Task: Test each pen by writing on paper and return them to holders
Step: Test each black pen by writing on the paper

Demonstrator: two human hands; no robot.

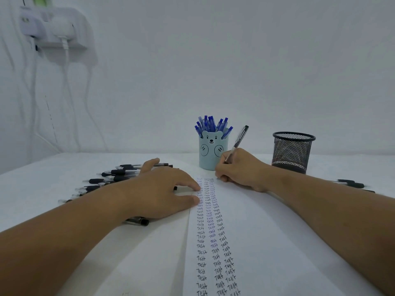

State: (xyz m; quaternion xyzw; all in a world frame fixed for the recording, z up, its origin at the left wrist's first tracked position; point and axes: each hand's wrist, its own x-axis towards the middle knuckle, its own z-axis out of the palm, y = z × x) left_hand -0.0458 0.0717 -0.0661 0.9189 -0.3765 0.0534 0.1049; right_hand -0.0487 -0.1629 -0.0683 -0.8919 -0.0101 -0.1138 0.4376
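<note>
My right hand [241,167] grips a black pen [237,143] in a writing hold, its tip down on the white paper [267,242] at the top of a fresh column. Three columns of the word "Test" run down the sheet. My left hand [162,189] lies flat with straight fingers, pressing the paper's left edge. A light blue bear-faced holder [212,153] full of blue pens [211,124] stands just behind my right hand. A black mesh holder [292,151] stands to the right; I see no pens sticking out of it.
Several black pens [115,178] lie in a loose row on the white table [42,189] left of my left hand, one [137,221] under my wrist. A few more black pens [350,183] lie at the far right. A wall power strip with cables [53,28] hangs top left.
</note>
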